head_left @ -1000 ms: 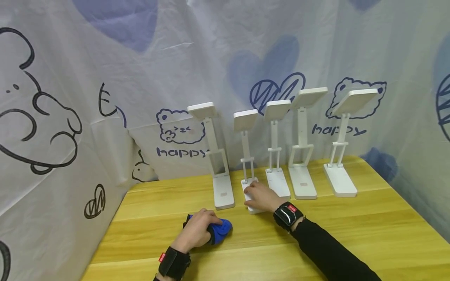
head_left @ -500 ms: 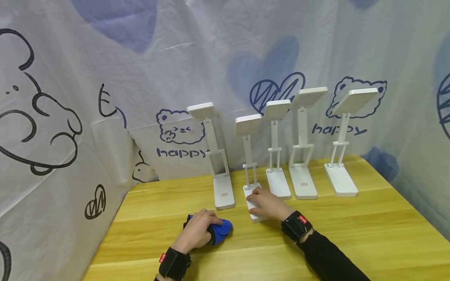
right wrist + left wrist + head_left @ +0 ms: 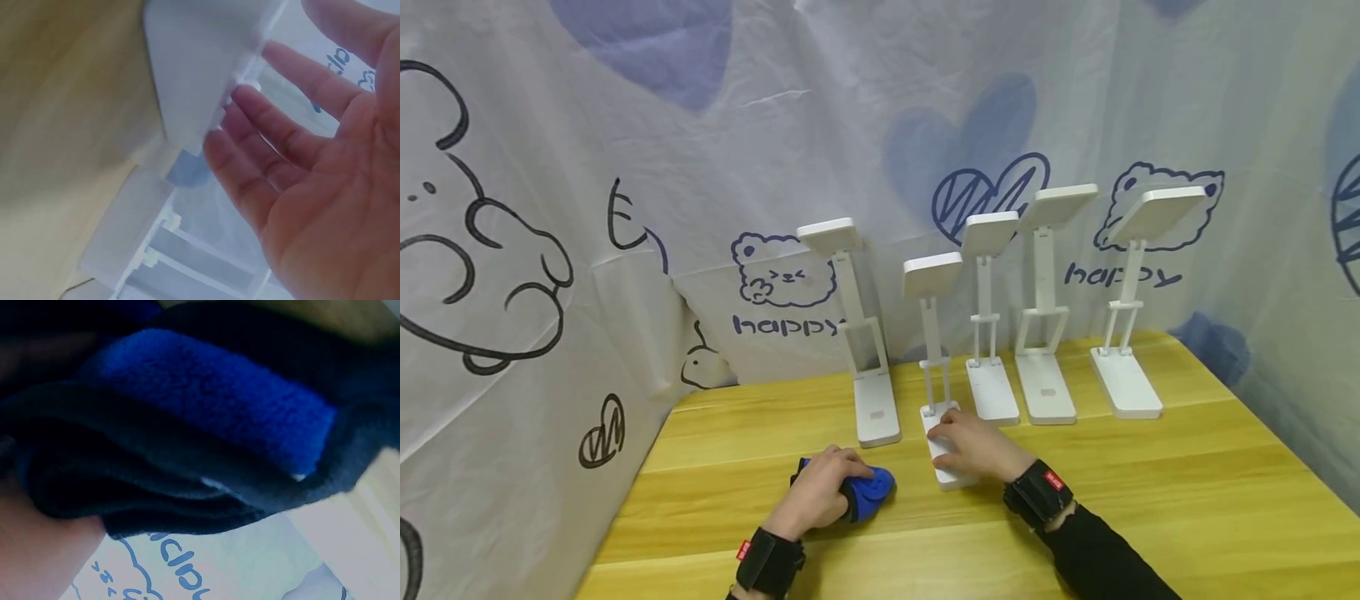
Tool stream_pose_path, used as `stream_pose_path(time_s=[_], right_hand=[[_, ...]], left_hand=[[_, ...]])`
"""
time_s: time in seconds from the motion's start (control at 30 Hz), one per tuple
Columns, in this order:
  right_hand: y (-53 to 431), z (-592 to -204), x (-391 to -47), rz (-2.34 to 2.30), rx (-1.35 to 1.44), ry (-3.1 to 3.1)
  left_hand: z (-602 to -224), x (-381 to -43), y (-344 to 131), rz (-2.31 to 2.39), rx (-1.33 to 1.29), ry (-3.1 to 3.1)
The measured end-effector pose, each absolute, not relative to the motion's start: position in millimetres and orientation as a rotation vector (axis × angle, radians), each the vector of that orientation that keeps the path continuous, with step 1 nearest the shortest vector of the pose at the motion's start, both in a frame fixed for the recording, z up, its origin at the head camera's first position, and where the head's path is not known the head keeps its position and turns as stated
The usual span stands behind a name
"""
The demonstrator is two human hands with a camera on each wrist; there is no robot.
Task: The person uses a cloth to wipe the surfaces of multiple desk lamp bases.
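My left hand (image 3: 822,493) grips a folded blue cloth (image 3: 872,492) with black edging, low over the table. In the left wrist view the plush blue face of the cloth (image 3: 219,400) and its stacked dark edges fill most of the picture. My right hand (image 3: 981,446) rests on the base of a white folding desk lamp (image 3: 934,446), second from the left. From the right wrist view, the fingers are nearly straight, their tips touching the top of the lamp base (image 3: 194,69), with the thumb apart. The lamp stands upright, its head tilted above.
Several similar white lamps stand along the back: one to the left (image 3: 876,408), others to the right (image 3: 992,392), (image 3: 1047,387), (image 3: 1126,383). A printed white curtain (image 3: 850,125) hangs behind the yellow wooden table (image 3: 737,450).
The lamp under my right hand has slid toward me and slightly right, the hand moving with it. My left hand and the cloth have stayed in place.
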State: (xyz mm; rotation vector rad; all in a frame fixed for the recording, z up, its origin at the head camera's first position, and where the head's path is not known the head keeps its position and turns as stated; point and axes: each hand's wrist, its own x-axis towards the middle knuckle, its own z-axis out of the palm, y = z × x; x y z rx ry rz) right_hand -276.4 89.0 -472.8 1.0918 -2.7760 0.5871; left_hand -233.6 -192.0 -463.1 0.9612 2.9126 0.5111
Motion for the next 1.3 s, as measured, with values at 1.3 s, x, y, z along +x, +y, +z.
stream_pose_path(time_s=[1.3], right_hand=[[106.0, -473.1, -297.3, 1.322, 0.711, -2.506]], left_hand=[[-463.5, -232.2, -190.6, 0.468, 0.980, 2.930]])
